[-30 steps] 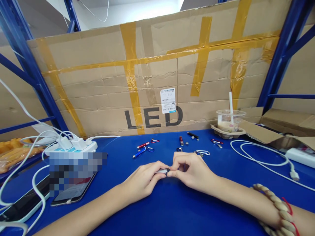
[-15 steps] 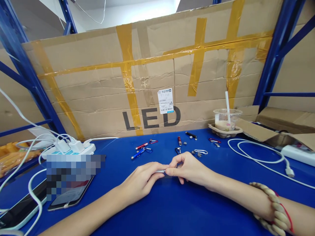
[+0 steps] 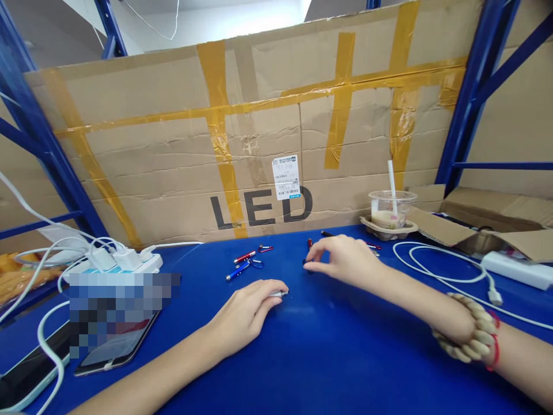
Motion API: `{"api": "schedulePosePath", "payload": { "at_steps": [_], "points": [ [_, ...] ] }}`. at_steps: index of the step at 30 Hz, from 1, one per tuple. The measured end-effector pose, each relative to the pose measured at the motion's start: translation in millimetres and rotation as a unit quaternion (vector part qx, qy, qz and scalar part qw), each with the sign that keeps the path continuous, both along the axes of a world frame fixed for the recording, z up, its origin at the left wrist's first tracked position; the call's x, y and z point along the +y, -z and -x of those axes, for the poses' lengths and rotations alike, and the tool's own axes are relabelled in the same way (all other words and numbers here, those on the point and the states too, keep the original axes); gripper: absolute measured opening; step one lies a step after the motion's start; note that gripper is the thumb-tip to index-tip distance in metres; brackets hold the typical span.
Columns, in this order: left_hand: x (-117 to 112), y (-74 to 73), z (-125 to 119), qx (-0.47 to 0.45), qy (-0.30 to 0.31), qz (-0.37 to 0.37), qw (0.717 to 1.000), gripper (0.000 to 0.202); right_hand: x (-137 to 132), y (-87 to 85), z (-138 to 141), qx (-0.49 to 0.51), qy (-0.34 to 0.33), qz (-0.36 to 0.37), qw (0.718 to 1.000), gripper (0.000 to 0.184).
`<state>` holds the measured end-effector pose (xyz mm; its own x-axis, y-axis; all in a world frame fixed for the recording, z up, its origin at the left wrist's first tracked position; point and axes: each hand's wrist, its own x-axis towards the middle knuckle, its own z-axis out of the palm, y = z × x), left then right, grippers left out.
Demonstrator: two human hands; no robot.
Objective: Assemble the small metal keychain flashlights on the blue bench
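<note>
My left hand (image 3: 248, 308) rests on the blue tabletop, closed round a small silver tube (image 3: 277, 294), most of which the fingers cover. Farther forward and to the right, my right hand (image 3: 341, 256) has its thumb and forefinger pinched at a small black carabiner (image 3: 308, 268); little of the clip shows. Beyond my left hand lie a red pen-shaped light (image 3: 245, 257) and a blue pen-shaped light (image 3: 238, 271), with a blue carabiner (image 3: 257, 264) beside them. A small red carabiner (image 3: 265, 249) is just behind. Partly hidden by my right hand are a red tube (image 3: 310, 243) and a black tube (image 3: 327, 233).
A drink cup with a straw (image 3: 392, 210) stands in a carton holder at the back right, near a coiled white cable (image 3: 449, 282). On the left are a power strip (image 3: 151, 264) and a phone (image 3: 125, 346). A cardboard panel (image 3: 173, 173) closes off the back.
My right hand has left the silver tube and moved forward and right to the black carabiner. My left hand keeps the tube in about the same place. The view has shifted slightly.
</note>
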<state>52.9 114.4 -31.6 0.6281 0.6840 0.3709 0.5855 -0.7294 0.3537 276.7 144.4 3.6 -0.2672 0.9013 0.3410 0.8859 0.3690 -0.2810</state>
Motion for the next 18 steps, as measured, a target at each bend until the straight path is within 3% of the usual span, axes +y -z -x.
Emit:
{"api": "schedulePosePath", "payload": {
  "at_steps": [2,5,8,18],
  "points": [
    [-1,-0.9,0,-0.003,-0.007,0.008,1.0,0.024,7,-6.6,-11,-0.098,0.075,-0.027,0.992,0.015],
    [-2,-2.5,-1,-0.006,-0.015,0.015,1.0,0.024,15,-9.8,-25,-0.171,0.125,0.032,0.977,0.016],
    [-2,-3.3,-1,-0.009,-0.022,0.02,1.0,0.024,18,-10.9,-33,-0.187,0.118,0.073,0.973,0.015],
    [-2,-2.5,0,-0.011,-0.022,0.019,1.0,0.024,20,-4.9,-35,-0.212,0.065,0.088,0.971,0.02]
  ]
}}
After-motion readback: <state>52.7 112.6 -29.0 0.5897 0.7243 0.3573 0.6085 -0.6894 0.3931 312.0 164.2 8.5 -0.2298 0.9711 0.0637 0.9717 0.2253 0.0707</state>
